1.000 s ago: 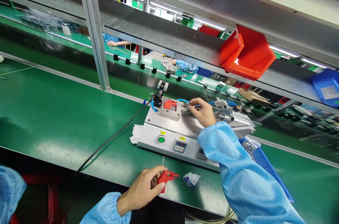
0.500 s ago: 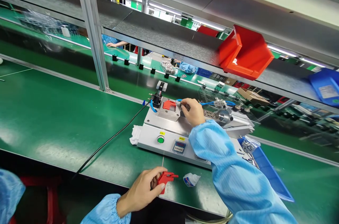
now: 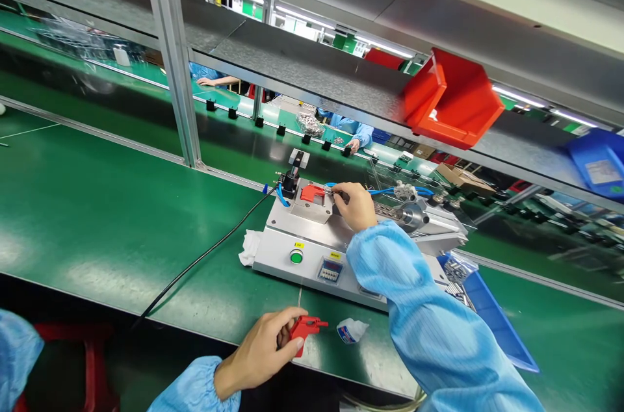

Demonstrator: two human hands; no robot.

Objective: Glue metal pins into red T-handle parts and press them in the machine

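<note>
My left hand [image 3: 266,350] rests at the near edge of the green bench, fingers curled round a small red plastic part [image 3: 305,329]. My right hand [image 3: 355,205] reaches over a grey benchtop machine [image 3: 312,249], its fingertips pinched on a small metal piece right beside a second red part [image 3: 312,192] seated in the machine's fixture. A small white bottle [image 3: 351,330] lies on the bench just right of my left hand.
A green button [image 3: 295,257] and small displays sit on the machine's front. A black cable [image 3: 205,255] runs left across the bench. A blue tray [image 3: 487,318] with metal parts lies to the right. A red bin [image 3: 451,100] hangs overhead. Other workers' hands show across the line.
My right hand has moved left along the machine top, from the middle of the fixture to right beside the seated red part. My left hand has stayed put.
</note>
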